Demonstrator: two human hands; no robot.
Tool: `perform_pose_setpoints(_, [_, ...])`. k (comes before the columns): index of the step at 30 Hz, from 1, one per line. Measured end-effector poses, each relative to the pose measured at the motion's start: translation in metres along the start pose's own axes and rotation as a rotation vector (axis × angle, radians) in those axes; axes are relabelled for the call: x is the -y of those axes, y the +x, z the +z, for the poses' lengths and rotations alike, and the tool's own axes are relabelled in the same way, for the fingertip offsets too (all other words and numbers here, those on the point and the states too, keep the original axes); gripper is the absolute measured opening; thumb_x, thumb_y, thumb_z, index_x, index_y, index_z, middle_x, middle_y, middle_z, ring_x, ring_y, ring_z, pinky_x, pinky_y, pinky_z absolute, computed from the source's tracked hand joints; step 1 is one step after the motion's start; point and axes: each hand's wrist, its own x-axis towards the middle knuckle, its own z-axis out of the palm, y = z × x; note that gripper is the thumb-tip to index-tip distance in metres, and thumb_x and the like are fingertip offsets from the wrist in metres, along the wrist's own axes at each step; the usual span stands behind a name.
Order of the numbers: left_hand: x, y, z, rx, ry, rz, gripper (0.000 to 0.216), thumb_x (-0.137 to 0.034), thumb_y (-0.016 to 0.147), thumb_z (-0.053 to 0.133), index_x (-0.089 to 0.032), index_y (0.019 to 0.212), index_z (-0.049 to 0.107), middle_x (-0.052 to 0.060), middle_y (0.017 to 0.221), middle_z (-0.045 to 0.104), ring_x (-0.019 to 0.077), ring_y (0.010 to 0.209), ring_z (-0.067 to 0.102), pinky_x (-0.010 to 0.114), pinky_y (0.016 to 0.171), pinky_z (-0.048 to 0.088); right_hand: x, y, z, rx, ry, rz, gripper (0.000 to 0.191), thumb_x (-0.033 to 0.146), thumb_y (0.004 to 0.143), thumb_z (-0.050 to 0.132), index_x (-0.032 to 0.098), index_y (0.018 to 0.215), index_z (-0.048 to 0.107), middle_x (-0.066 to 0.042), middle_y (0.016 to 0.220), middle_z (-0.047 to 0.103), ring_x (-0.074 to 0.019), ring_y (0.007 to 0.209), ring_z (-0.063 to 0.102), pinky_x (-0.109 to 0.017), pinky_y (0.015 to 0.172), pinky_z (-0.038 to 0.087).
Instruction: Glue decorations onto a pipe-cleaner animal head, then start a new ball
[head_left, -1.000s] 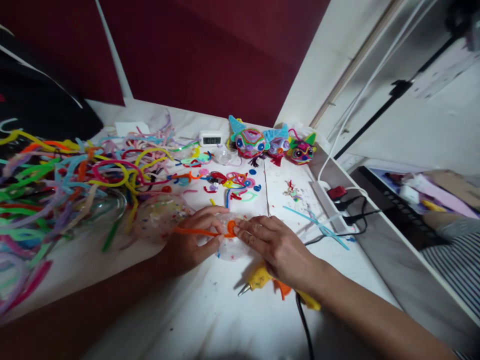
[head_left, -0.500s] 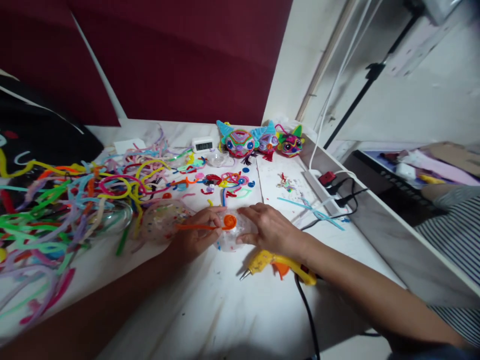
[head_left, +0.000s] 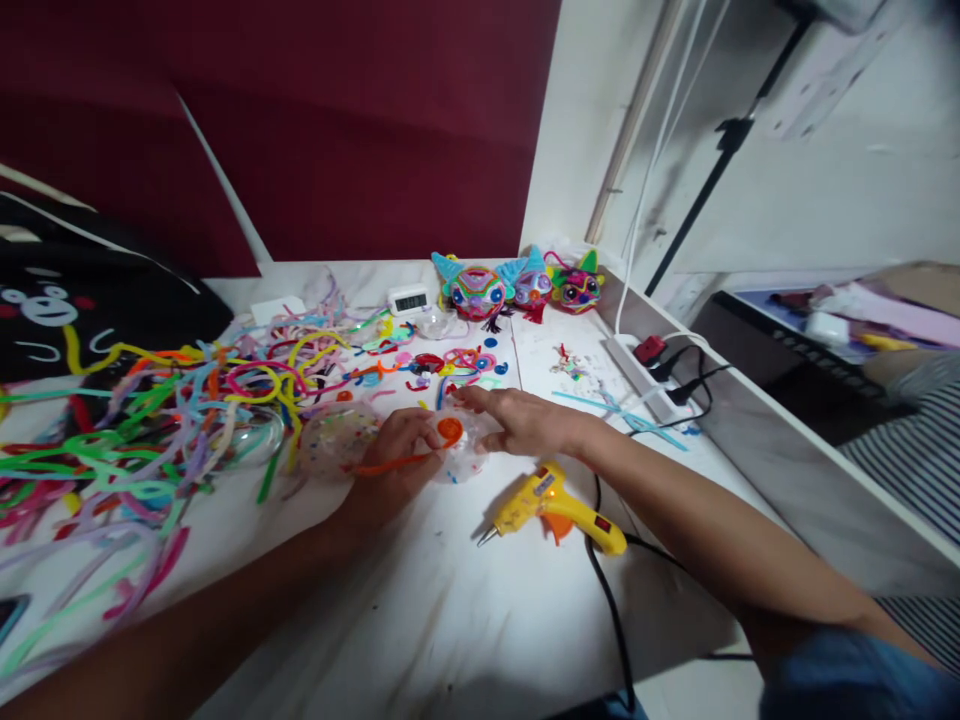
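Observation:
My left hand (head_left: 394, 450) is closed on an orange pipe cleaner (head_left: 390, 463) whose end is coiled into a small spiral (head_left: 450, 431). The spiral lies on a clear plastic dome (head_left: 465, 462) speckled with colour. My right hand (head_left: 521, 421) lies flat just right of the dome with its fingers stretched out towards the far side, touching the dome's edge. A yellow glue gun (head_left: 555, 508) with an orange trigger lies on the white table (head_left: 465, 620) beside my right forearm, its black cord running towards me.
A big heap of coloured pipe cleaners (head_left: 142, 430) covers the table's left side, with a second clear dome (head_left: 337, 438) at its edge. Three pipe-cleaner masks (head_left: 517, 285) and a small white timer (head_left: 409, 299) stand at the back. A power strip (head_left: 649, 385) lies at the right edge.
The view has swung left and back. My right hand has slid off the spiral and stretched towards the far side. The glue gun now shows in full beside my forearm.

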Motion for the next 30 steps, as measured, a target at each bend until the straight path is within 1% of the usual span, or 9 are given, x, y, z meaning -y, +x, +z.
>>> perform_pose_setpoints(4, [-0.007,-0.004,0.006,-0.010,-0.047,-0.084,0.001,-0.023,0.075,0.058,-0.022,0.076,0.058,0.008,0.112,0.059,0.0280,0.113,0.059,0.047,0.097,0.053,0.009,-0.003,0.010,-0.060,0.029,0.058,0.095,0.044,0.075,0.083,0.006,0.148,0.036,-0.026,0.137,0.057,-0.0352,0.122,0.060,-0.042,0.097,0.049])
perform_pose_setpoints(6, [-0.008,-0.006,0.008,-0.017,-0.051,-0.096,0.002,-0.023,0.075,0.059,-0.022,0.077,0.058,0.008,0.113,0.058,0.0282,0.114,0.058,0.046,0.095,0.053,0.010,-0.003,0.015,-0.082,0.038,0.059,0.097,0.041,0.072,0.086,0.007,0.148,0.035,-0.026,0.140,0.054,-0.0357,0.126,0.057,-0.043,0.101,0.047])
perform_pose_setpoints(8, [-0.009,-0.007,0.009,-0.028,-0.038,-0.100,0.003,-0.023,0.076,0.059,-0.022,0.078,0.059,0.008,0.112,0.057,0.0280,0.113,0.058,0.045,0.093,0.054,0.009,-0.001,0.016,-0.082,0.052,0.039,0.097,0.035,0.072,0.086,0.009,0.148,0.033,-0.024,0.137,0.057,-0.0346,0.125,0.057,-0.043,0.102,0.046])
perform_pose_setpoints(11, [-0.010,-0.010,0.008,-0.047,0.002,-0.086,0.003,-0.024,0.079,0.059,-0.022,0.080,0.061,0.007,0.110,0.056,0.0265,0.110,0.058,0.043,0.091,0.054,0.002,0.003,0.011,-0.047,0.081,-0.009,0.096,0.032,0.072,0.086,0.009,0.149,0.032,-0.022,0.132,0.061,-0.0339,0.120,0.061,-0.043,0.099,0.047])
perform_pose_setpoints(16, [-0.008,-0.013,0.004,-0.038,0.042,-0.019,0.007,-0.026,0.085,0.058,-0.021,0.081,0.062,0.007,0.107,0.054,0.0229,0.107,0.058,0.036,0.087,0.055,-0.011,0.007,0.002,0.030,0.132,-0.074,0.092,0.027,0.072,0.085,0.012,0.146,0.034,-0.020,0.136,0.060,-0.0324,0.118,0.062,-0.041,0.099,0.047])
perform_pose_setpoints(21, [0.000,-0.012,0.001,-0.031,0.158,0.184,0.007,-0.026,0.090,0.056,-0.021,0.090,0.061,0.008,0.118,0.054,0.0227,0.113,0.058,0.040,0.097,0.050,-0.017,0.008,0.002,0.044,0.184,-0.091,0.088,0.026,0.073,0.084,0.015,0.145,0.034,-0.018,0.140,0.058,-0.0309,0.122,0.060,-0.040,0.100,0.046])
perform_pose_setpoints(25, [0.004,-0.005,-0.001,0.070,0.181,0.425,0.008,-0.016,0.092,0.053,-0.020,0.097,0.057,0.010,0.132,0.054,0.0244,0.124,0.055,0.042,0.105,0.047,-0.018,0.005,0.004,0.043,0.222,-0.105,0.085,0.025,0.075,0.082,0.015,0.145,0.034,-0.018,0.141,0.057,-0.0297,0.121,0.060,-0.039,0.099,0.047])
perform_pose_setpoints(28, [0.005,0.001,-0.001,0.087,0.173,0.587,0.012,-0.012,0.090,0.053,-0.018,0.101,0.055,0.013,0.132,0.057,0.0252,0.128,0.055,0.040,0.106,0.049,-0.018,0.005,0.002,0.054,0.239,-0.116,0.082,0.024,0.077,0.080,0.017,0.145,0.034,-0.016,0.139,0.059,-0.0285,0.117,0.063,-0.039,0.097,0.048])
perform_pose_setpoints(30, [0.007,0.003,0.000,0.074,0.198,0.641,0.013,-0.012,0.090,0.053,-0.018,0.101,0.055,0.015,0.131,0.059,0.0259,0.128,0.055,0.041,0.108,0.050,-0.019,0.008,0.000,0.074,0.243,-0.130,0.082,0.021,0.077,0.079,0.017,0.145,0.034,-0.016,0.139,0.059,-0.0275,0.118,0.062,-0.037,0.098,0.048])
